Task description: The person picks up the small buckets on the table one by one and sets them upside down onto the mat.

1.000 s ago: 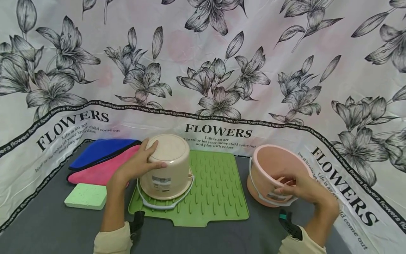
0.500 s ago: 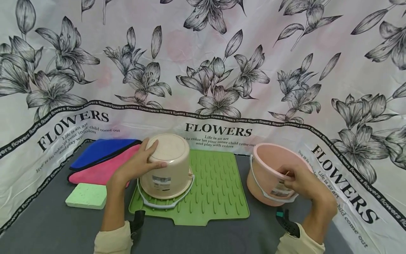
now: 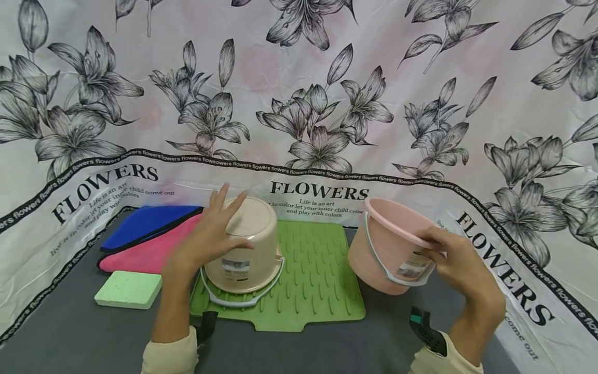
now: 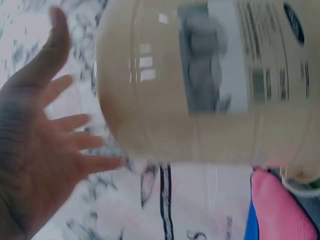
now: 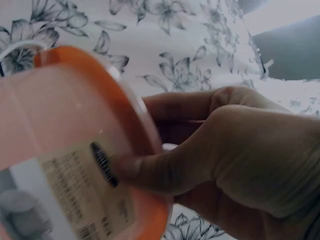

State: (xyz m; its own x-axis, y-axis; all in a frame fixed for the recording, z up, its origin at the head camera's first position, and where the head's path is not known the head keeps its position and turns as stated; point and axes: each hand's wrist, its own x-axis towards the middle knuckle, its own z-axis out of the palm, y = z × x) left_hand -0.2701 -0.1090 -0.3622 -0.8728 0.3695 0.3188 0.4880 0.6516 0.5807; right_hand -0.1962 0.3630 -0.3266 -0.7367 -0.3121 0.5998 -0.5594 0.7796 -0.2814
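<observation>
A cream bucket stands upside down on the left part of a green drying mat, its grey handle lying at the front. My left hand is beside its base with fingers spread; in the left wrist view a gap shows between hand and bucket. At the right, my right hand pinches the rim of a pink bucket, tilted with its mouth up. The right wrist view has the thumb on the outer wall near the label and the other fingers behind the rim.
Left of the mat lie a blue cloth and a pink cloth, with a light green sponge in front. A flower-printed curtain closes off the back and sides of the grey table.
My right hand has taken hold of the pink bucket's rim, tilted it and moved it up and left. My left hand has come off the cream bucket, fingers spreading.
</observation>
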